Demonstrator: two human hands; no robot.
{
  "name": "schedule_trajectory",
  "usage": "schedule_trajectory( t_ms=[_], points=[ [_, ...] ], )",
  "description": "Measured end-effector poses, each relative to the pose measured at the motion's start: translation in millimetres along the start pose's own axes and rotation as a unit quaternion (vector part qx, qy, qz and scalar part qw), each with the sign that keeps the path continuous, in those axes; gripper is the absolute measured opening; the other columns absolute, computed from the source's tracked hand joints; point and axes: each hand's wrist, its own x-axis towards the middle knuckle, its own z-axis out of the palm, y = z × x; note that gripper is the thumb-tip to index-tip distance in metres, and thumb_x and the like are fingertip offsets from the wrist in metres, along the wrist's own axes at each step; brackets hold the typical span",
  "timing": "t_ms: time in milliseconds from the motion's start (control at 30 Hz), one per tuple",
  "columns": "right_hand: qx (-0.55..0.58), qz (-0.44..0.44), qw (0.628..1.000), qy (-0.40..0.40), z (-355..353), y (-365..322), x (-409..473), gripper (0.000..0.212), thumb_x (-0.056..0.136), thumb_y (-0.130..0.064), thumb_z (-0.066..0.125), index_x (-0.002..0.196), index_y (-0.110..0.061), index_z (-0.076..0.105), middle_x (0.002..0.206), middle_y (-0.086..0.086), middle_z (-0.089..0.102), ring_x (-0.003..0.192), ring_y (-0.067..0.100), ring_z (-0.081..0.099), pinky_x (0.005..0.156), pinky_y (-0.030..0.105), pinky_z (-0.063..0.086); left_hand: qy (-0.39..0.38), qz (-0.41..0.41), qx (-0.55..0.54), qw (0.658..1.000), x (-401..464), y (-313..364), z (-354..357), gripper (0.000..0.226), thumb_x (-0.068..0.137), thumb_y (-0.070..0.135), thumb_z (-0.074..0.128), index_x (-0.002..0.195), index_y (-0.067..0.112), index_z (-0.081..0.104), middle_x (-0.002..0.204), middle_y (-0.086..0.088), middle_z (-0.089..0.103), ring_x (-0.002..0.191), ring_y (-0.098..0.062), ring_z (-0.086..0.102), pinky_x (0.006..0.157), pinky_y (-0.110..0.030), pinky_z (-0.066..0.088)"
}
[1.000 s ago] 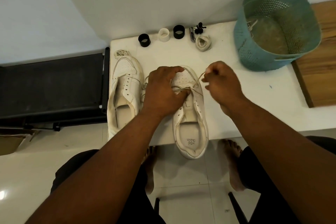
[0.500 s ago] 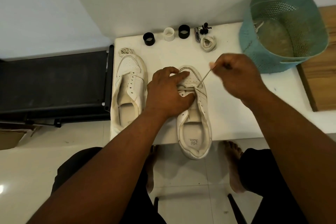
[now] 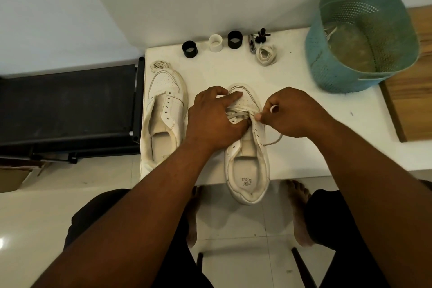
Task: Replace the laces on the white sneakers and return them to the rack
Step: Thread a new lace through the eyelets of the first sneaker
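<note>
The sneaker [image 3: 246, 159] is lying at the table's [image 3: 304, 124] near edge, heel overhanging. The left hand [image 3: 214, 119] is still pressing on its eyelets, fingers spread toward the toe. The right hand [image 3: 295, 113], raised a moment ago, is now down beside the eyelets, pinching the lace [image 3: 239, 115], whose slack is looping rightward.

Single head view, steep downward over white table [image 3: 304, 110], close (wide-angle, edges likely bowed); wall ahead.
</note>
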Motion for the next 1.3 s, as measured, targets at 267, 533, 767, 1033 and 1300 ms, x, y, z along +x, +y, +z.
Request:
schedule_trajectory(
  t_ms=[267,533,767,1033,1300],
  points=[
    [0.774,0.036,0.616,0.142,-26,-2,-3,0.017,0.097,-0.020,0.051,0.082,-0.017,0.056,0.082,0.002,0.067,0.088,0.023,0.067,0.068,0.031,0.051,-0.019,0.009,-0.043,0.999,-1,-2,3,0.075,0.072,0.061,0.071,0.142,0.036,0.057,0.142,0.006,0.045,0.126,-0.015,0.050,0.102,-0.034,0.047],
    [0.046,0.015,0.999,0.023,16,0,1,0.025,0.089,-0.048,0.071,0.081,-0.026,0.064,0.080,-0.008,0.063,0.077,0.013,0.060,0.063,0.029,0.041,-0.019,0.002,-0.087,0.996,-2,-3,4,0.068,0.078,0.052,0.077,0.141,0.037,0.058,0.143,0.009,0.043,0.109,-0.005,0.059,0.093,-0.026,0.049],
    [-0.026,0.098,0.977,0.189,-25,27,5,0.022,0.098,-0.036,0.060,0.097,-0.016,0.069,0.099,0.008,0.070,0.093,0.029,0.064,0.082,0.038,0.050,-0.029,-0.010,-0.074,0.997,-2,-2,1,0.067,0.080,0.054,0.077,0.142,0.043,0.055,0.146,0.011,0.043,0.114,-0.004,0.057,0.097,-0.027,0.048],
    [-0.038,-0.061,0.995,0.071,18,3,5,0.031,0.102,-0.035,0.053,0.081,-0.014,0.061,0.084,0.007,0.057,0.085,0.030,0.057,0.073,0.037,0.041,-0.035,-0.008,-0.103,0.994,-2,-4,0,0.071,0.076,0.051,0.082,0.141,0.044,0.056,0.138,0.010,0.048,0.110,0.000,0.055,0.099,-0.034,0.052],
    [0.526,0.098,0.825,0.181,-5,-6,2,0.021,0.093,-0.030,0.069,0.080,-0.021,0.056,0.091,0.011,0.074,0.063,0.014,0.063,0.051,0.026,0.042,-0.053,-0.032,-0.124,0.990,-3,-2,-1,0.073,0.074,0.053,0.083,0.141,0.046,0.055,0.137,0.014,0.047,0.108,-0.001,0.058,0.100,-0.032,0.051]
  ],
)
